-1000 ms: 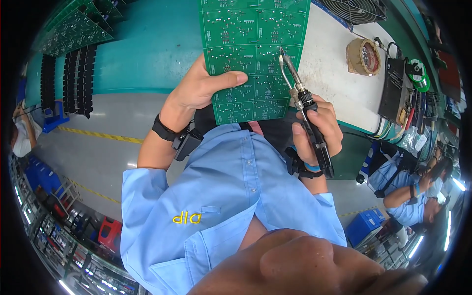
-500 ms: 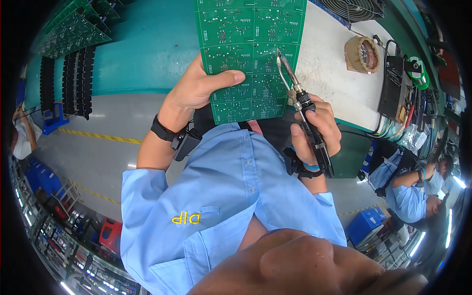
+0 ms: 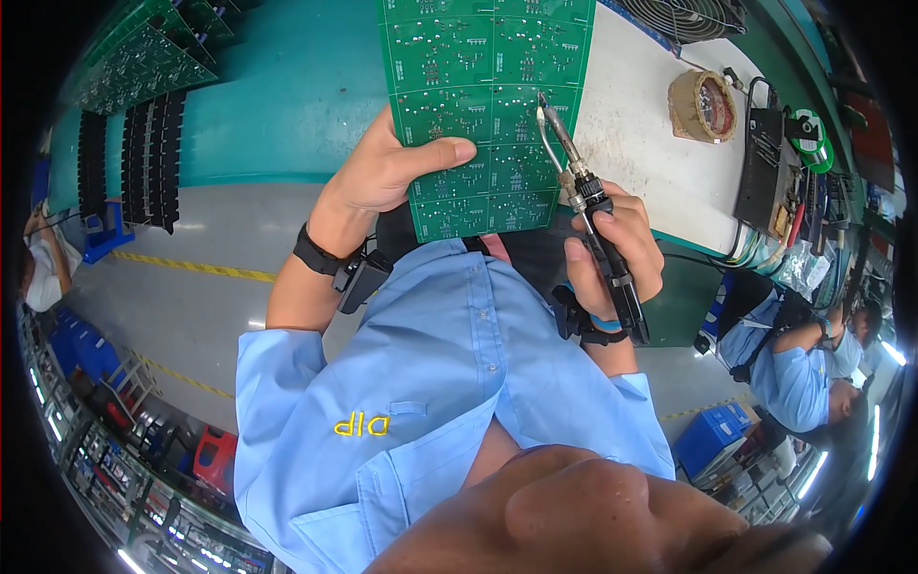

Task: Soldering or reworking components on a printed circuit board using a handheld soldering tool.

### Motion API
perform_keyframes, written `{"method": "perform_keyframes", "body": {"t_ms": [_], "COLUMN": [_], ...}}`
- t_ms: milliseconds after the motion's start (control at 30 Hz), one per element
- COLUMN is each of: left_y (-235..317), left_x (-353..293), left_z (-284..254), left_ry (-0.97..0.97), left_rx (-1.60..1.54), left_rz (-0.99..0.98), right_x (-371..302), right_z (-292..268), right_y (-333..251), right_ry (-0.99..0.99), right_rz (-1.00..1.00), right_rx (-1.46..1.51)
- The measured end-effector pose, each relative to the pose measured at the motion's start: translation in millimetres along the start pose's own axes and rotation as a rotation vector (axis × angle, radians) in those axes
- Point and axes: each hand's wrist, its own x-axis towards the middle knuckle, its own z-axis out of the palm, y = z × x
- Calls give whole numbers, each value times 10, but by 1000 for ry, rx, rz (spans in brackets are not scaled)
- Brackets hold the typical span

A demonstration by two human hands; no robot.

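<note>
My left hand [image 3: 387,163] grips the left edge of a large green circuit board [image 3: 454,115], thumb on top and fingers hidden beneath it. The board is a panel of several repeated sections dotted with solder joints, and its far end runs out of the picture. In my right hand [image 3: 617,253] is a black-handled soldering iron [image 3: 598,206], with a thin curved metal tube [image 3: 552,148] alongside its shaft. The iron's tip is at the right half of the board; whether it touches a joint is too small to tell.
Brown tape roll [image 3: 703,105], green solder spool [image 3: 813,142] and black tool holder [image 3: 763,163] stand at the right of the bench. Black slotted racks [image 3: 153,158] and more green boards [image 3: 143,57] lie at the far left. A fan [image 3: 684,17] sits at the back. Another person [image 3: 794,373] works at right.
My hands and the board hold nearly still, with the iron's tip at almost the same spot. The person at the right has shifted an arm slightly.
</note>
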Motion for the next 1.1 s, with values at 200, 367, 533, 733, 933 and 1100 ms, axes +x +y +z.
{"method": "perform_keyframes", "body": {"t_ms": [200,367,533,733,933,1100], "left_y": [10,-8,-11,-17,-16,-15], "left_x": [7,5,5,-3,4,-1], "left_z": [4,-13,-7,-6,-9,-10], "left_ry": [-4,2,8,3,-12,-7], "left_rx": [-6,9,16,17,13,23], "left_rz": [-4,-1,12,17,23,21], "right_x": [-28,-32,-28,0,13,-7], "right_z": [-1,-5,-5,0,-16,-8], "right_y": [8,-1,-4,11,10,-10], "right_ry": [5,6,9,18,4,5], "right_rz": [-1,8,4,0,0,0], "right_rx": [12,19,16,10,11,12]}}
